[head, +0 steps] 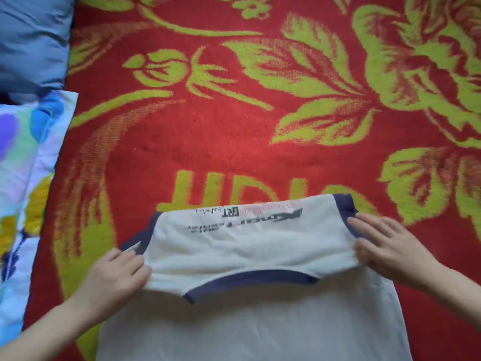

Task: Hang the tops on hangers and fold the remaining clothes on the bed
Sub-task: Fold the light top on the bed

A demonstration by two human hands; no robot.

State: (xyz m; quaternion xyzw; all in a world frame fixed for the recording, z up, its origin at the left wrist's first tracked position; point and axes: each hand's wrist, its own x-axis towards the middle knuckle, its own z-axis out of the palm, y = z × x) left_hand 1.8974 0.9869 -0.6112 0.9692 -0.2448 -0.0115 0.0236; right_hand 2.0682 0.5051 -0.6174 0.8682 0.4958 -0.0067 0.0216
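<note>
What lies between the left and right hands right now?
The head view shows only the white top: its folded-over upper part, navy neckline toward the person, spans from the left hand to the right hand, both holding its sides.

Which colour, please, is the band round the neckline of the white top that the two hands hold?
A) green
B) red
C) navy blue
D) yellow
C: the neckline band on the white top, which is held between the left hand and the right hand, is plainly navy blue.
</note>
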